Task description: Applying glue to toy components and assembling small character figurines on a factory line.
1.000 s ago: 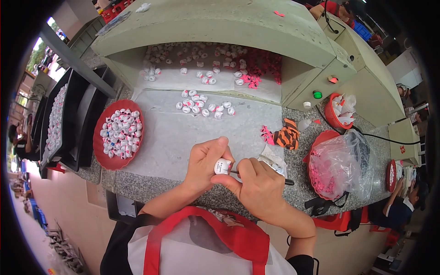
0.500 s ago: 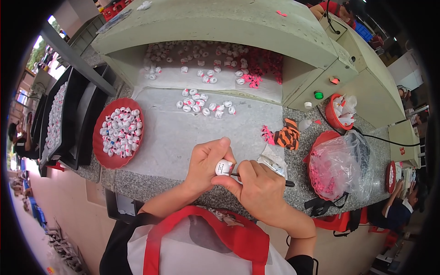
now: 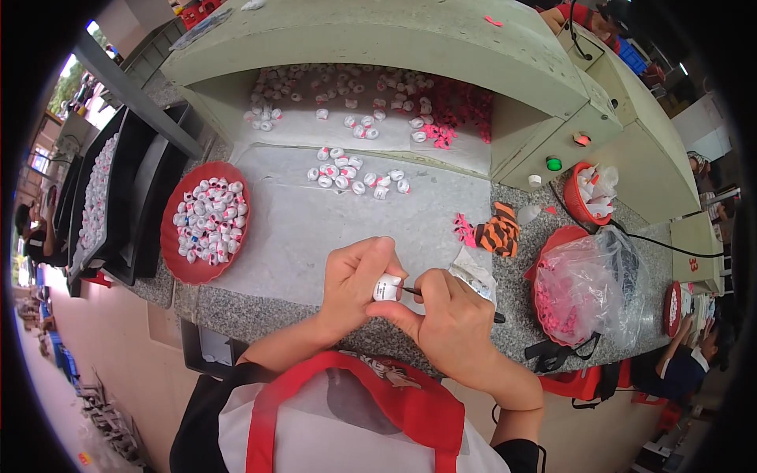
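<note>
Near the front edge of the paper-covered work surface, my left hand pinches a small rounded white piece with dark print. My right hand is closed around a thin dark pen-like tool. Its narrow end points left and meets the right side of the piece, while its rear end sticks out past my little finger. My right thumb lies just under the piece. Beyond my hands, several similar white pieces with pink parts lie on the white paper.
At the left stands a red dish full of white pieces, beside black trays. Ahead is a pale green machine opening. An orange-and-black striped cloth, pink pieces and a bag-covered red dish are on the right.
The white piece has turned slightly between my fingers, and more of the tool's thin end shows beside it. Both hands stay almost in place; the whole view has shifted slightly.
</note>
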`<move>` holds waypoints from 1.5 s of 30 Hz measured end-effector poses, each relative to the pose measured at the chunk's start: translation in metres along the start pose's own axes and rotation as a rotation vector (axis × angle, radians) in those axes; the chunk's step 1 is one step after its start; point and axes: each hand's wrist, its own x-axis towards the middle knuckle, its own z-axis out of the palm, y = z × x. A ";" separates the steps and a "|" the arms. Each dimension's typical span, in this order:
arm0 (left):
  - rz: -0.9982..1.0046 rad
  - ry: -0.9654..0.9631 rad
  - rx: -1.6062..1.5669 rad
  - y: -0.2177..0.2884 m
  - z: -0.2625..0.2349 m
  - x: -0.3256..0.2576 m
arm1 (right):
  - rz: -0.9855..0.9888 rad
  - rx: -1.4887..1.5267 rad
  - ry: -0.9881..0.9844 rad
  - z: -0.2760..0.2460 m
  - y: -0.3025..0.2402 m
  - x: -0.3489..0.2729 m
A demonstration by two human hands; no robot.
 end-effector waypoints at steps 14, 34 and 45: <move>0.030 -0.045 0.065 -0.001 -0.004 0.001 | 0.014 0.001 -0.086 -0.002 -0.001 -0.003; -0.234 0.040 -0.091 0.004 0.009 -0.001 | -0.099 -0.169 0.052 0.000 0.001 -0.008; -0.307 0.002 -0.006 0.006 0.007 -0.001 | -0.111 -0.195 0.047 -0.007 0.005 -0.007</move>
